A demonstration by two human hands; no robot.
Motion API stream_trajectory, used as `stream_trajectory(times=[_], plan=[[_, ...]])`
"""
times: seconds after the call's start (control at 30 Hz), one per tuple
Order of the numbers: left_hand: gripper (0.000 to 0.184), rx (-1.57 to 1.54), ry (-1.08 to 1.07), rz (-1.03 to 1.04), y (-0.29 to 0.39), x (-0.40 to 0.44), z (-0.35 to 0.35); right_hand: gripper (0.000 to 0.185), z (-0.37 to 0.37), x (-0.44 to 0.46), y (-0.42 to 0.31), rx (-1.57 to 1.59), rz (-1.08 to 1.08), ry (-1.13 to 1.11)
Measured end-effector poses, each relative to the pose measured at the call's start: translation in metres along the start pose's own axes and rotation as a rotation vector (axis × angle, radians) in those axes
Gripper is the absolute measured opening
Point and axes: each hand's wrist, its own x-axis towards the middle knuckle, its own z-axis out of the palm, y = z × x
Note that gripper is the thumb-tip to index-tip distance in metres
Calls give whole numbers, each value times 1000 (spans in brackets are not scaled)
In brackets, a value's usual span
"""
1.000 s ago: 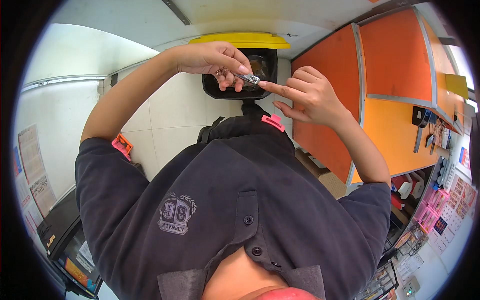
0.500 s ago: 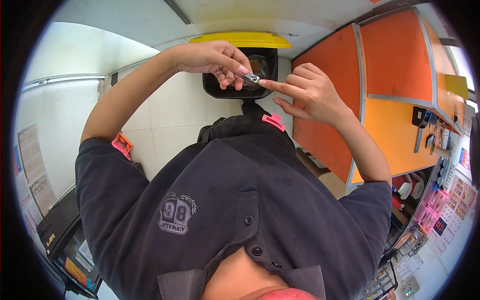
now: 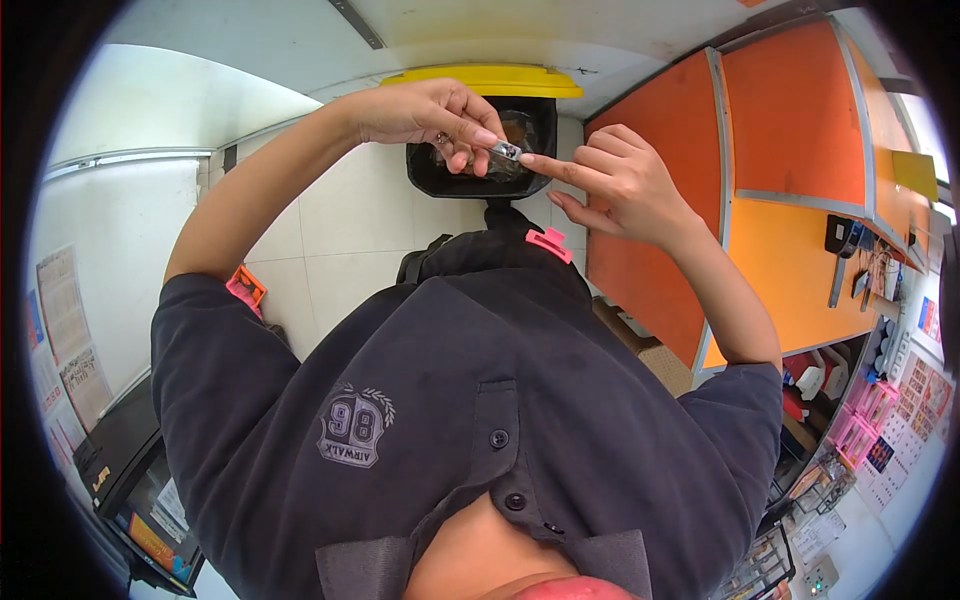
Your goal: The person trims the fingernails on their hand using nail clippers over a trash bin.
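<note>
Between the thumb and fingers of my left hand (image 3: 452, 120) is a small silver nail clipper (image 3: 507, 150). Its jaw end meets the tip of my right index finger, at the nail. My right hand (image 3: 625, 185) points that finger toward the clipper, thumb apart below and other fingers loosely bent, holding nothing. Both hands are over a black bin (image 3: 430, 180) with a yellow lid (image 3: 480, 78) standing open behind it. Part of the clipper is hidden by my left fingers.
Orange cabinets (image 3: 655, 200) stand on the right, with tools hanging beside them. Pale floor tiles (image 3: 345, 220) lie below. A pink clip (image 3: 548, 244) is at my lap. An orange basket (image 3: 248, 288) is by my left arm, and a black cabinet (image 3: 120, 450) is at lower left.
The clipper has turned slightly in my left hand, its lever now looking lower against the body. My left fingers have shifted a little; my right hand has barely moved.
</note>
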Motion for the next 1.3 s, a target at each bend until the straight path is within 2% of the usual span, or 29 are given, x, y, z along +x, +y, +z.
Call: stream_trajectory(times=[0.37, 0.57, 0.67, 0.77, 1.3], plan=[[31, -56, 167, 36, 4, 0, 8, 39, 4, -1, -4, -28, 135, 20], [36, -103, 137, 37, 4, -1, 6, 38, 5, -2, -6, -39, 167, 14], [34, -93, 208, 45, 2, 1, 10, 37, 6, -2, -5, -38, 164, 19], [37, -127, 132, 60, 0, 1, 3, 37, 6, -2, -5, -35, 159, 29], [33, -83, 177, 39, 0, -2, 8, 33, 6, 4, -6, -42, 138, 5]])
